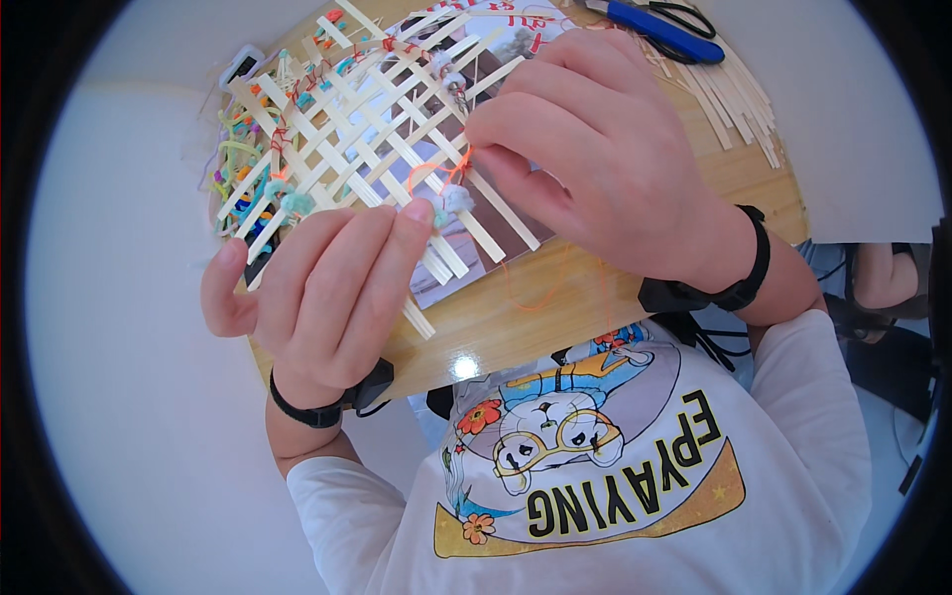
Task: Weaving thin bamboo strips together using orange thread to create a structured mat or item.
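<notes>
A lattice woven from pale flat wooden strips (369, 157) lies at a slant before me, with red and orange thread bound round some crossings. Fluffy tufts of pale yarn (456, 198) and mint-green yarn (295, 203) sit along it. My left hand (332, 283) grips the lattice's near edge, its thumb or fingertip beside the pale tuft. Above the right side of the lattice, my right hand (605, 149) is closed in a pinch on an orange thread (428, 169), which loops round a strip near that tuft. The thread's loose tail hangs over the table's near side.
Beneath the lattice lies a printed sheet (458, 280) on the wooden table (585, 288). Coloured fuzzy cords (233, 149) are heaped at the left. A blue-and-black handled tool (674, 35) rests on loose wooden strips (729, 99) at the far right. Part of another person (886, 276) shows at the right edge.
</notes>
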A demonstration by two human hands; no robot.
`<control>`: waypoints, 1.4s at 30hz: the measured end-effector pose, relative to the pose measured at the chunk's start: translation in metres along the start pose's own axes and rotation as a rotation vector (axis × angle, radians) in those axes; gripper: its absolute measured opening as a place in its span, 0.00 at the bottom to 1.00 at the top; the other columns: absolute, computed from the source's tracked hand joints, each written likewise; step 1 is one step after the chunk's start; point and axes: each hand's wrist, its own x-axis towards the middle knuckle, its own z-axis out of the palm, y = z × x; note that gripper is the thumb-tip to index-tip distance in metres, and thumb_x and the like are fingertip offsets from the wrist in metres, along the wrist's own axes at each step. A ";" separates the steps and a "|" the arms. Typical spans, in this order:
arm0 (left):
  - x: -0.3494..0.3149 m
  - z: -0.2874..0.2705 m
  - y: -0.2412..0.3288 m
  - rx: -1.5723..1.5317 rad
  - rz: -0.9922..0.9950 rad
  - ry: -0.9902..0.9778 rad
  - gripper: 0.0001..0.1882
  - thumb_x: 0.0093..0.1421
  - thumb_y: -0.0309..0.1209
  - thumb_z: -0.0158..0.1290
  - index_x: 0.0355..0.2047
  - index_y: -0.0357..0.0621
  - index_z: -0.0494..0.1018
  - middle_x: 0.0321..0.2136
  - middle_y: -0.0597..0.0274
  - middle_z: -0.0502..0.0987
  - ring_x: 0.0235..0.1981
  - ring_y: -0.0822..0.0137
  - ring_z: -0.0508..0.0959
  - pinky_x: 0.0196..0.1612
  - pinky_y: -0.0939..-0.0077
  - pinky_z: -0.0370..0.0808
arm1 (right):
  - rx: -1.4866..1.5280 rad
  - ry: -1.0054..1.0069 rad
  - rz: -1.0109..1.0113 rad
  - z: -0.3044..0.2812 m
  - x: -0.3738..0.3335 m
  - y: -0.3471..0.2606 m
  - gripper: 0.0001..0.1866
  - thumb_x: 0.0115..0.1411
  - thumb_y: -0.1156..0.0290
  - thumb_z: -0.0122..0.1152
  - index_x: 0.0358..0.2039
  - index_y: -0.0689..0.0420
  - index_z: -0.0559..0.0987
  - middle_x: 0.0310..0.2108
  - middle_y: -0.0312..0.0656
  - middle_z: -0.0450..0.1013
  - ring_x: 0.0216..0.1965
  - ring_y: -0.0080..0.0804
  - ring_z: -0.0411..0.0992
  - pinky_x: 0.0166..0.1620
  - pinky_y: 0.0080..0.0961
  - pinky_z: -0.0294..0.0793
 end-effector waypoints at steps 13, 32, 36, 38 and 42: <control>0.004 -0.008 -0.004 -0.021 0.000 -0.014 0.12 0.52 0.32 0.62 0.38 0.61 0.81 0.30 0.83 0.78 0.32 0.80 0.77 0.64 0.63 0.50 | -0.170 -0.065 -0.111 -0.018 0.001 0.012 0.14 0.43 0.79 0.68 0.31 0.54 0.76 0.30 0.37 0.73 0.35 0.39 0.69 0.40 0.33 0.67; 0.006 -0.010 -0.006 -0.085 -0.045 -0.066 0.14 0.52 0.31 0.62 0.40 0.59 0.81 0.31 0.79 0.78 0.34 0.77 0.77 0.65 0.64 0.49 | -0.046 0.180 -0.186 -0.010 -0.004 0.037 0.11 0.43 0.71 0.71 0.29 0.53 0.80 0.32 0.36 0.69 0.35 0.31 0.65 0.39 0.28 0.61; 0.005 -0.009 -0.006 -0.068 -0.050 -0.069 0.14 0.51 0.31 0.63 0.40 0.59 0.81 0.31 0.79 0.78 0.34 0.77 0.77 0.65 0.64 0.49 | -0.008 0.235 -0.148 -0.011 -0.009 0.036 0.10 0.43 0.73 0.69 0.28 0.54 0.79 0.31 0.37 0.69 0.34 0.33 0.65 0.38 0.29 0.63; 0.004 -0.009 -0.006 -0.066 -0.049 -0.069 0.14 0.51 0.32 0.63 0.40 0.59 0.81 0.31 0.79 0.78 0.34 0.77 0.77 0.65 0.64 0.49 | -0.052 0.236 -0.161 -0.014 -0.010 0.035 0.10 0.44 0.74 0.69 0.28 0.54 0.78 0.31 0.38 0.69 0.33 0.33 0.66 0.38 0.30 0.64; 0.004 -0.010 -0.007 -0.080 -0.047 -0.063 0.14 0.51 0.31 0.62 0.40 0.59 0.81 0.31 0.79 0.78 0.34 0.76 0.77 0.65 0.64 0.49 | -0.152 0.231 -0.173 -0.021 -0.007 0.039 0.11 0.44 0.77 0.68 0.29 0.56 0.76 0.31 0.39 0.70 0.34 0.35 0.67 0.39 0.30 0.65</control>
